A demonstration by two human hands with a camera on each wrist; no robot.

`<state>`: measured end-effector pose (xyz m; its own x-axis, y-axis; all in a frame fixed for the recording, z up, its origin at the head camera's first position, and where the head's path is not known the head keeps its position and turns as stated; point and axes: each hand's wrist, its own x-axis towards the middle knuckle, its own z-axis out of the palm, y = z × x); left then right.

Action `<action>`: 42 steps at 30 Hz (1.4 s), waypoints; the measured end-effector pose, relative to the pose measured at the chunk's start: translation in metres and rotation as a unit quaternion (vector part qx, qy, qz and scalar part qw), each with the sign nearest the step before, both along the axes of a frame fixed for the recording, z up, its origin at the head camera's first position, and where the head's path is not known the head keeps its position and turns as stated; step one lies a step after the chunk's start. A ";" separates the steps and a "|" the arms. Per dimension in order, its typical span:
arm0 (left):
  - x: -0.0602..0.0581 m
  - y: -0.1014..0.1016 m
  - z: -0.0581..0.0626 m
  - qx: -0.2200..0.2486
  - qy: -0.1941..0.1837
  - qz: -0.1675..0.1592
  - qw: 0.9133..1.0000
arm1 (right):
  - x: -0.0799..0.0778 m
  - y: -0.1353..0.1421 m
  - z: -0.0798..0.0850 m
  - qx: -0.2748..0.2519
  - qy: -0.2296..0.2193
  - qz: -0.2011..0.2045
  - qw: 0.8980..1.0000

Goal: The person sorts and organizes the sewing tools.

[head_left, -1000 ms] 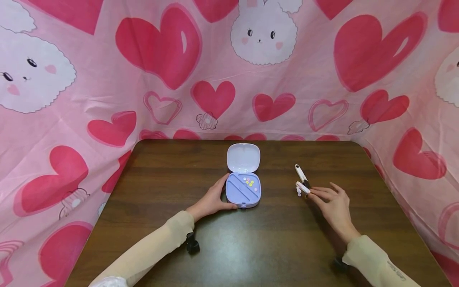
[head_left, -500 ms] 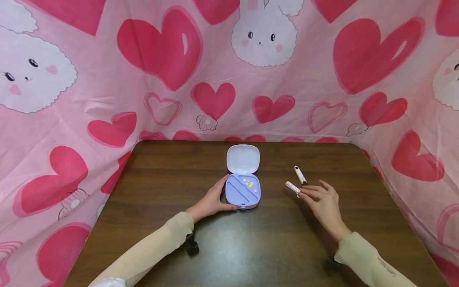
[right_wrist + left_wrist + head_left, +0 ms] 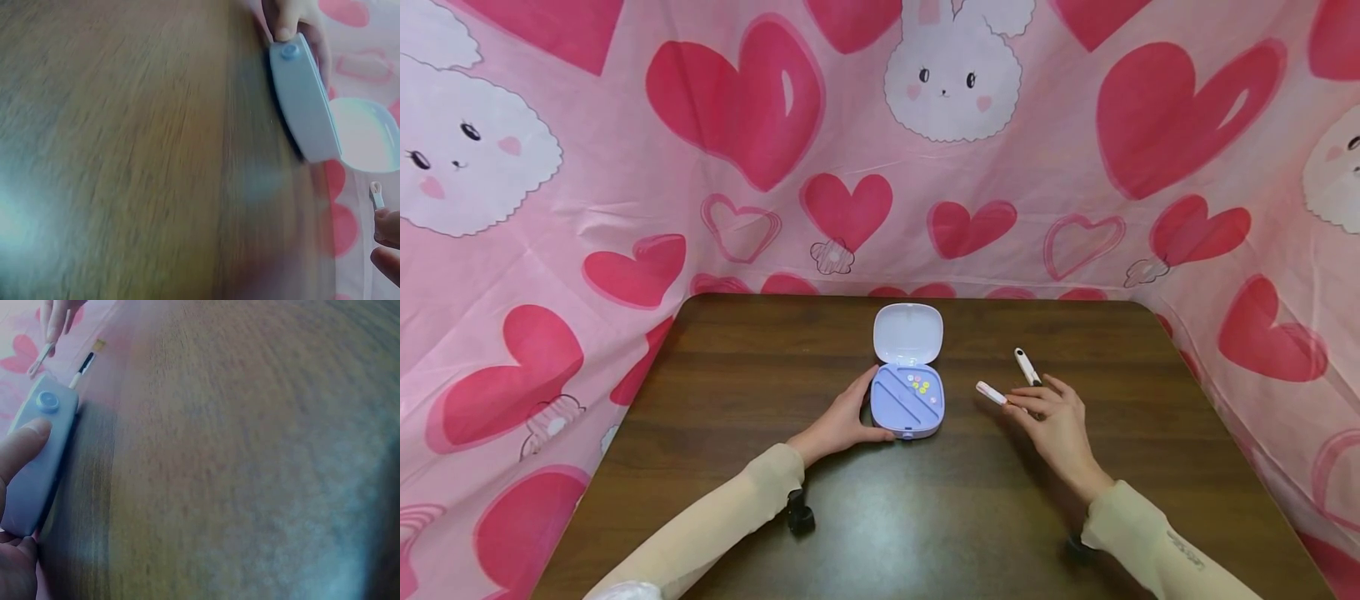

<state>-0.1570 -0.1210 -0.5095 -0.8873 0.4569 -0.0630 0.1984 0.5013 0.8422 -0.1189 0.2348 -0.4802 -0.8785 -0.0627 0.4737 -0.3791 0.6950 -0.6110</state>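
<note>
A lilac case with a raised whitish lid sits mid-table. A slanted groove crosses its inside, and several small yellow, white and pink round pieces lie at its right. My left hand grips the case from the left, its thumb on the front by the round button. My right hand pinches a slim white tool, which points toward the case. In the right wrist view the tool's tip looks looped; its exact kind is unclear.
Just beyond the right hand lies a small brush with a white handle and dark ferrule. The brown wooden table ends at a pink heart-patterned cloth behind and at both sides.
My right hand has moved left with the white tool, from beside the brush toward the case. The left hand and case stay in place.
</note>
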 end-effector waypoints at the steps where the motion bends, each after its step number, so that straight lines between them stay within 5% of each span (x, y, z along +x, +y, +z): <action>1: 0.000 0.000 0.000 -0.001 0.000 0.000 1.000 | 0.000 -0.002 0.000 0.001 0.001 0.002 1.000; 15: 0.000 0.000 0.003 -0.007 -0.002 0.001 1.000 | -0.008 -0.023 -0.004 -0.005 0.022 0.025 0.999; 42: -0.001 0.001 0.000 -0.006 0.004 -0.001 1.000 | -0.010 -0.068 -0.004 0.015 -0.034 0.041 0.998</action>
